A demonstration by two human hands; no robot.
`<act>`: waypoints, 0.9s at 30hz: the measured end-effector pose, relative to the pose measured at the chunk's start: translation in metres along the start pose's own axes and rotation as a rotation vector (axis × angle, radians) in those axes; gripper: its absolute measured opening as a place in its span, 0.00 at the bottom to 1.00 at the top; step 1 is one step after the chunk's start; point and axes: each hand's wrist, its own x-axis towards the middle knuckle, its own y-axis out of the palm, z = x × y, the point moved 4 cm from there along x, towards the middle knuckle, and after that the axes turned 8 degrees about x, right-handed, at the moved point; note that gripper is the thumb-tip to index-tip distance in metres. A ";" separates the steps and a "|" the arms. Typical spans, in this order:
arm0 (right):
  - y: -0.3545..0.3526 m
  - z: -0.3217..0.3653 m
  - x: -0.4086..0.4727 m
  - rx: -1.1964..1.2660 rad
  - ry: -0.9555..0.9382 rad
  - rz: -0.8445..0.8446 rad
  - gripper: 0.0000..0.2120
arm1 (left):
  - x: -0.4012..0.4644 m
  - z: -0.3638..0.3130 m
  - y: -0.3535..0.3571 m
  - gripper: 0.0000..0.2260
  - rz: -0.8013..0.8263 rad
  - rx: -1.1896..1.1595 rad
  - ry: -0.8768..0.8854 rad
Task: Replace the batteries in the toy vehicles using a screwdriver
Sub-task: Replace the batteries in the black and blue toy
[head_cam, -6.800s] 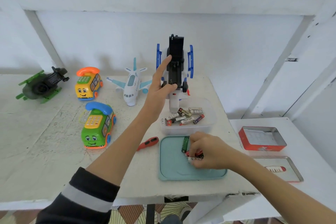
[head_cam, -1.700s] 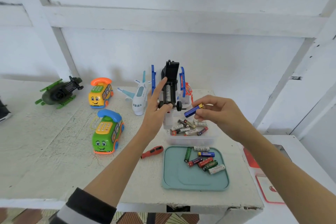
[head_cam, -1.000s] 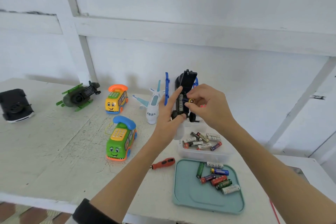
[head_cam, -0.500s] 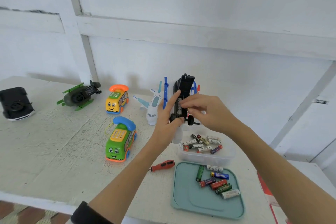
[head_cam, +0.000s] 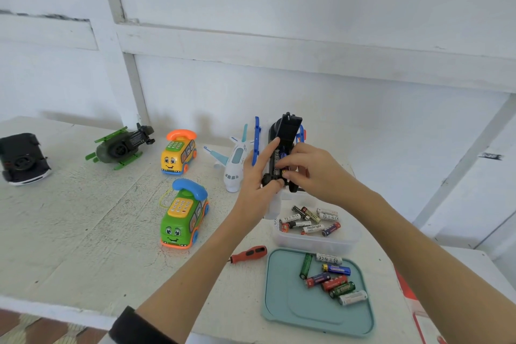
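The left hand [head_cam: 255, 179] grips the upended black-and-blue plastic toy vehicle [head_cam: 282, 148] above the clear plastic tub of loose batteries [head_cam: 315, 234], fingers curled round its underside, forefinger straight along the open battery bay. The right hand [head_cam: 310, 173] has its fingertips bent into that bay, pressing a blue battery [head_cam: 282, 154]. Left of the tub, touching nothing, lies the red-handled screwdriver [head_cam: 248, 253]; just in front sits the teal plastic tray of batteries [head_cam: 290, 304].
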 end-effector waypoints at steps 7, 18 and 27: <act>-0.002 -0.008 0.002 0.329 0.317 -0.130 0.10 | 0.000 -0.005 0.000 0.33 0.014 0.012 0.003; 0.005 -0.016 -0.006 0.355 0.363 -0.131 0.10 | -0.007 -0.007 0.007 0.31 0.011 -0.029 -0.001; -0.019 -0.016 -0.059 0.582 0.263 -0.237 0.07 | -0.007 -0.006 0.001 0.32 0.006 0.014 -0.002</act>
